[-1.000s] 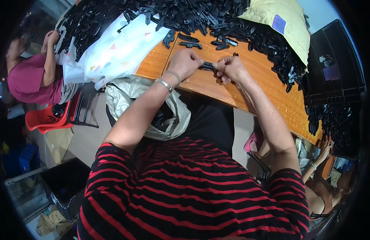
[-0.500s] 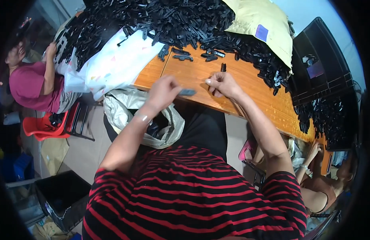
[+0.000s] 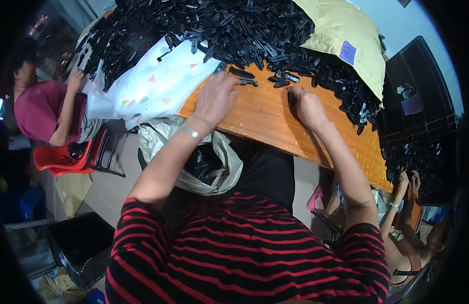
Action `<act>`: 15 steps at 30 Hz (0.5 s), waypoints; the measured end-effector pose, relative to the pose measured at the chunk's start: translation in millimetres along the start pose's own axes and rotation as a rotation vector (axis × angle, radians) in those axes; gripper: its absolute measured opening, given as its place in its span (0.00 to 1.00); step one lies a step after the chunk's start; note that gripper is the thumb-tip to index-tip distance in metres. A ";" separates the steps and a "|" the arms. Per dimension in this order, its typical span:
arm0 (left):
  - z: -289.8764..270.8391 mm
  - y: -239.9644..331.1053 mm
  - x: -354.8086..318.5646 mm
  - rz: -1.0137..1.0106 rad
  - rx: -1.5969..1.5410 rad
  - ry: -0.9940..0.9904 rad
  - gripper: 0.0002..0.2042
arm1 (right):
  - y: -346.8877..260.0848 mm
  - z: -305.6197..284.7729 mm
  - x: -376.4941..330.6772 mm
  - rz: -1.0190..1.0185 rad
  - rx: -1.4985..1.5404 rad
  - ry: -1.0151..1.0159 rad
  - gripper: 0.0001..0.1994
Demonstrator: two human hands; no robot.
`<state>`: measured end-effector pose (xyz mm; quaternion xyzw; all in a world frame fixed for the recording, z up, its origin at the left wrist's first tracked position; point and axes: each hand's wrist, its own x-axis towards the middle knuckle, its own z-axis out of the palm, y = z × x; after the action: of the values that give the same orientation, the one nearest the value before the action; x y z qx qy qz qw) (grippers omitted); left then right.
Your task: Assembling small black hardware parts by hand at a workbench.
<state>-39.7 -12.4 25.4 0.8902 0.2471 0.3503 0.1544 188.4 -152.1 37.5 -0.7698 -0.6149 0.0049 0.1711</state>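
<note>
Over the near part of the wooden table (image 3: 265,114), my left hand (image 3: 215,101) is stretched forward, palm down. Its fingers reach beside a few loose black plastic parts (image 3: 248,82), and I make out nothing in its grip. My right hand (image 3: 311,109) is closed with its fingertips low over the tabletop, holding a small dark plastic part (image 3: 292,99) at its left side. More black parts (image 3: 279,81) lie just beyond it. Below my left forearm, an open woven sack (image 3: 229,175) has some dark parts inside.
A large heap of black parts (image 3: 234,30) covers the far table. A white patterned plastic bag (image 3: 148,93) lies left, a yellowish sack (image 3: 341,30) at the back right. People sit left (image 3: 47,109) and right (image 3: 396,248). A black crate (image 3: 80,243) stands on the floor.
My left hand has moved forward to the loose parts; the dark piece formerly at its fingertips no longer shows. My right hand has turned palm down, lower on the table. The view has shifted slightly.
</note>
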 end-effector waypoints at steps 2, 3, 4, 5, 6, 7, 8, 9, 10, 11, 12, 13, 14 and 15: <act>16.5 -6.1 18.2 0.033 0.059 -0.004 0.05 | -5.2 -5.2 0.3 -0.051 -0.005 -0.005 0.14; 23.1 -8.9 23.2 0.070 0.116 -0.009 0.05 | -4.7 -6.4 1.0 -0.088 -0.078 -0.059 0.14; 27.7 -11.9 25.0 0.071 0.116 -0.010 0.05 | -4.6 -6.8 1.9 -0.127 -0.150 -0.114 0.14; 32.1 -12.2 28.6 0.072 0.154 -0.027 0.07 | -2.2 -6.2 2.7 -0.119 -0.150 -0.113 0.14; 35.2 -12.7 30.4 0.072 0.193 -0.043 0.08 | -0.5 -5.0 3.7 -0.126 -0.149 -0.121 0.13; 36.8 -13.7 30.2 0.075 0.193 -0.046 0.08 | 0.0 -3.6 4.6 -0.134 -0.147 -0.129 0.13; 36.1 -11.2 29.3 0.032 0.146 -0.094 0.08 | -0.7 -1.7 4.3 -0.129 -0.144 -0.130 0.13; 34.6 -8.7 28.3 -0.011 0.101 -0.141 0.09 | -4.0 1.2 4.4 -0.114 -0.120 -0.117 0.13; 33.3 -6.8 27.1 -0.012 0.101 -0.147 0.09 | -8.9 4.8 4.6 -0.100 -0.096 -0.104 0.13; 31.1 -6.4 25.6 -0.043 0.098 -0.174 0.09 | -17.3 10.4 4.5 -0.118 -0.035 -0.076 0.12; 30.6 -6.2 25.3 -0.071 0.094 -0.199 0.10 | -26.0 16.9 4.2 -0.134 0.023 -0.044 0.12; 31.8 -6.2 24.5 -0.070 0.095 -0.200 0.10 | -31.7 28.1 4.7 -0.149 0.070 0.000 0.13; 32.2 -6.2 21.5 -0.224 -0.132 -0.186 0.12 | -40.8 33.1 6.4 -0.151 0.075 -0.003 0.13; 32.7 -6.6 19.0 -0.378 -0.361 -0.167 0.15 | -49.2 37.5 8.6 -0.123 0.111 0.015 0.12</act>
<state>-7.0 0.2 9.8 0.8122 0.3288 0.2791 0.3929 135.8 -125.1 17.2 -0.7198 -0.6586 0.0229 0.2181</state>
